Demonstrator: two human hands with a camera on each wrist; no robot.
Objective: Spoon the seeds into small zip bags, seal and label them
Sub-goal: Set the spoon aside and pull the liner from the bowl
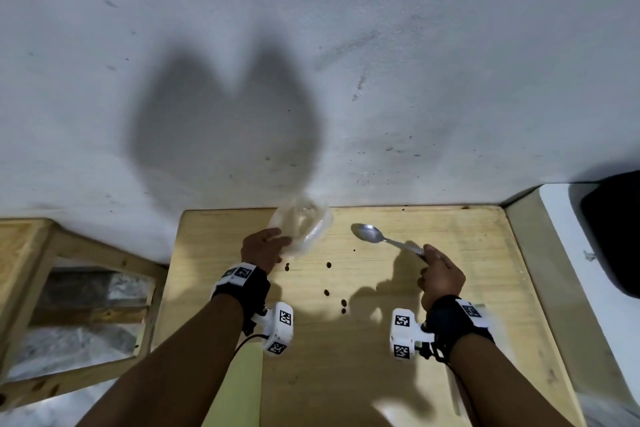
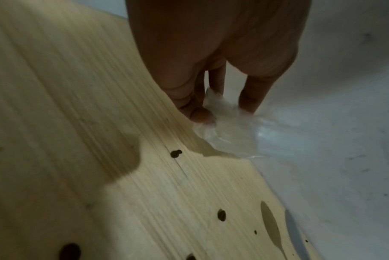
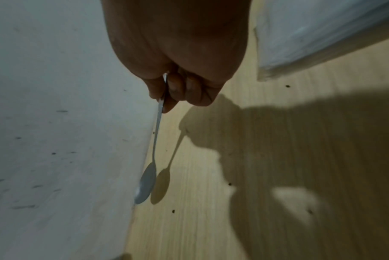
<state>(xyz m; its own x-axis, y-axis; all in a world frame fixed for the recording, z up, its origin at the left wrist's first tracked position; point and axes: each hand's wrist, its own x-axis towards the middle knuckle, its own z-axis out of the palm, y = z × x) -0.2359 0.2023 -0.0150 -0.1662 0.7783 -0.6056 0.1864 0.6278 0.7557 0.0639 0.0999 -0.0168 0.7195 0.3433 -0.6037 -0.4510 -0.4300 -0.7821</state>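
Observation:
My left hand (image 1: pixel 265 250) pinches a small clear zip bag (image 1: pixel 304 224) and holds it up over the far part of the wooden table (image 1: pixel 381 357); in the left wrist view the fingers (image 2: pixel 200 112) clamp the crumpled plastic bag (image 2: pixel 229 130). My right hand (image 1: pixel 440 274) grips the handle of a metal spoon (image 1: pixel 372 234), its bowl empty and pointing left toward the bag. The right wrist view shows the spoon (image 3: pixel 148 183) hanging low over the table near the wall. Several dark seeds (image 1: pixel 327 292) lie loose on the table between my hands.
A grey wall (image 1: pixel 311 62) rises right behind the table's far edge. A wooden frame (image 1: pixel 52 288) stands to the left. On the right are a white surface (image 1: pixel 571 253) and a black object (image 1: pixel 613 232).

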